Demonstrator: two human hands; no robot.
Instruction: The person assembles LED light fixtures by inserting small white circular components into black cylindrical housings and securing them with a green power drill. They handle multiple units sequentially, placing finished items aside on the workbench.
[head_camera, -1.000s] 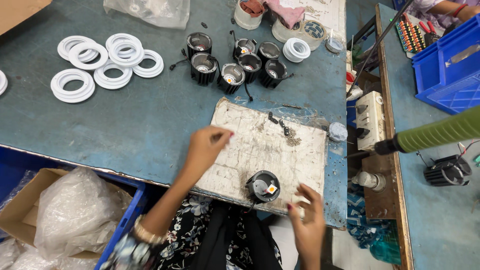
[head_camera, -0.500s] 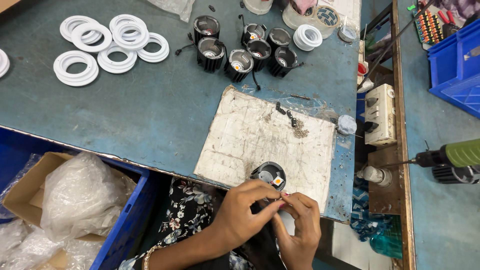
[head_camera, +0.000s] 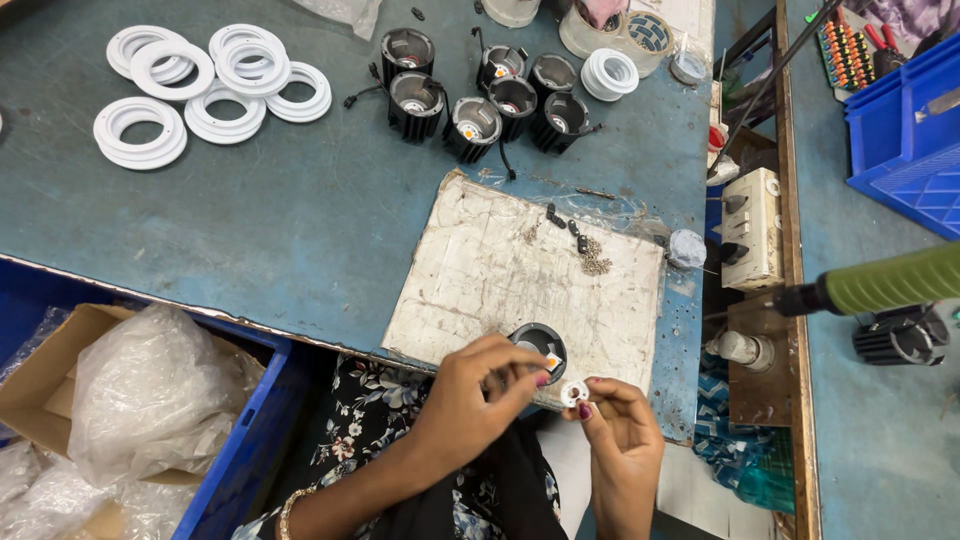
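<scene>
We could not make out the near rim of the black housing (head_camera: 538, 345), because the left hand (head_camera: 468, 400) lay over it, and the small white piece (head_camera: 573, 392) pinched by the right hand (head_camera: 622, 440) was too small for us to tell its shape. Both our forearms ran off the bottom edge, the blue crate (head_camera: 905, 120) was cut by the right edge, and the tiny parts (head_camera: 592, 255) on the worn white board (head_camera: 500, 270) were too fine to identify.
</scene>
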